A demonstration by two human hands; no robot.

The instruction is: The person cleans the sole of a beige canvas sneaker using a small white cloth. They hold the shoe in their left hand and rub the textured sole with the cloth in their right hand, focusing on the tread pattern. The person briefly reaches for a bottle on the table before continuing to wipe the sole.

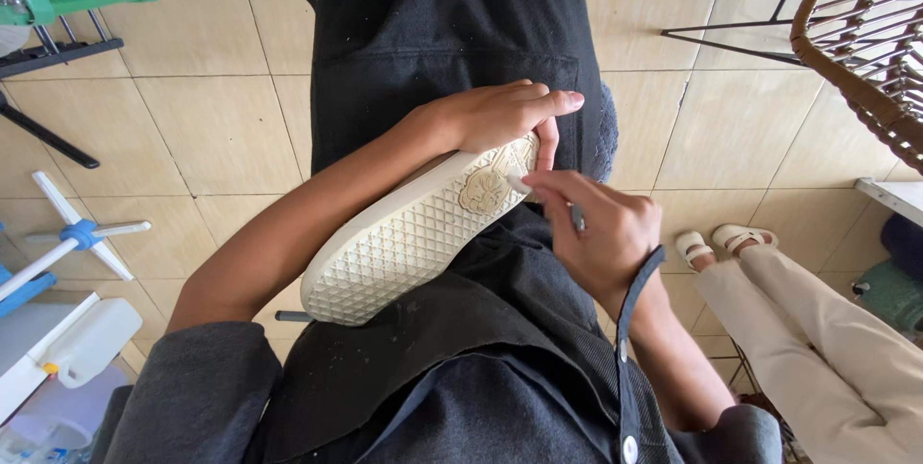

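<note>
Dark sleeves (202, 377) fill the bottom edge, both forearms reaching out over a black apron (442, 31) draped across the lap. Left hand (495, 118) clasps the toe end of a shoe (413, 238), fingers curled over its far side, sole turned up and heel resting near the left elbow. Right hand (601, 228) pinches a small white bit (519, 183) against the patterned patch on the sole. Beige floor tiles (192, 127) surround the lap. Another person's legs (817, 329) in pale trousers and white sandals stand at the right, below a wicker chair (865, 50). A white jug (91, 339) sits at the left.
</note>
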